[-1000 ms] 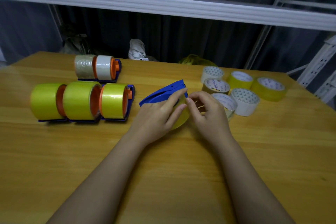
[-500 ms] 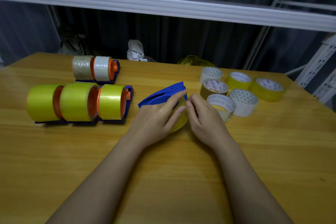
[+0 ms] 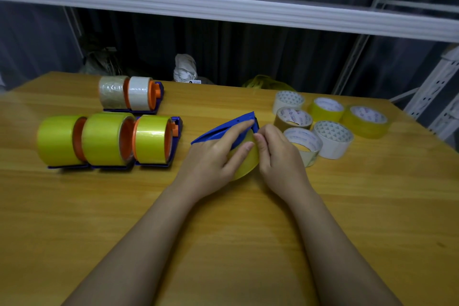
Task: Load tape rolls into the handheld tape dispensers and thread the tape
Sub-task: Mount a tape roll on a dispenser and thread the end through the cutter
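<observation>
**Blue dispenser held at mid-table**

The blue tape dispenser point(image 3: 224, 129) lies mid-table, long axis running left-near to right-far, nose toward the loose rolls point(image 3: 332, 139). The left hand point(image 3: 213, 156) clasps it and its yellow tape roll point(image 3: 246, 164); the right hand point(image 3: 278, 156) pinches at the nose.

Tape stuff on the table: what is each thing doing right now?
Blue dispenser: held, yellow roll loaded.
Left hand: grips the dispenser and roll.
Right hand: pinches at the roll beside the dispenser's tip.
Three yellow dispensers: loaded, standing in a row.
Two pale dispensers: loaded, standing behind them.
Six loose rolls: lying flat, not loaded.
</observation>
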Demonstrator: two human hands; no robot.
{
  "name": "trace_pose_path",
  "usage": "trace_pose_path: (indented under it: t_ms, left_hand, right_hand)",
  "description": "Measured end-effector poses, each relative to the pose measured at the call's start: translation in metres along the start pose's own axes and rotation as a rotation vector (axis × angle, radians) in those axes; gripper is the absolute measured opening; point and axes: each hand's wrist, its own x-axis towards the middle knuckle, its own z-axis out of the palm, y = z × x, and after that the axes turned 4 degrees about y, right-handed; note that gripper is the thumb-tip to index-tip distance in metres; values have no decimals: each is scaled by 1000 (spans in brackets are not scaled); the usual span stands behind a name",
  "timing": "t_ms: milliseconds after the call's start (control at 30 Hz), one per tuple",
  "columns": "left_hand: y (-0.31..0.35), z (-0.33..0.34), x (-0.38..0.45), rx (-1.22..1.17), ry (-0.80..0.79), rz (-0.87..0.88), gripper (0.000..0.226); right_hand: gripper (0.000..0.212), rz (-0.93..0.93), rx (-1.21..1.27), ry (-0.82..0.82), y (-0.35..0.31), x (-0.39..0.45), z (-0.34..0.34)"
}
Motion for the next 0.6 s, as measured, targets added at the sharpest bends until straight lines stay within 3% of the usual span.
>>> trace_pose_path:
  t_ms: [200, 600]
  left_hand:
    - [-1, 0, 0, -32, -56, -40, 70]
    - [-3, 1, 0, -98, -43, -103, 60]
  right_hand:
    - [19, 97, 153, 36, 3, -1, 4]
    - [22, 247, 266, 85, 5, 2, 1]
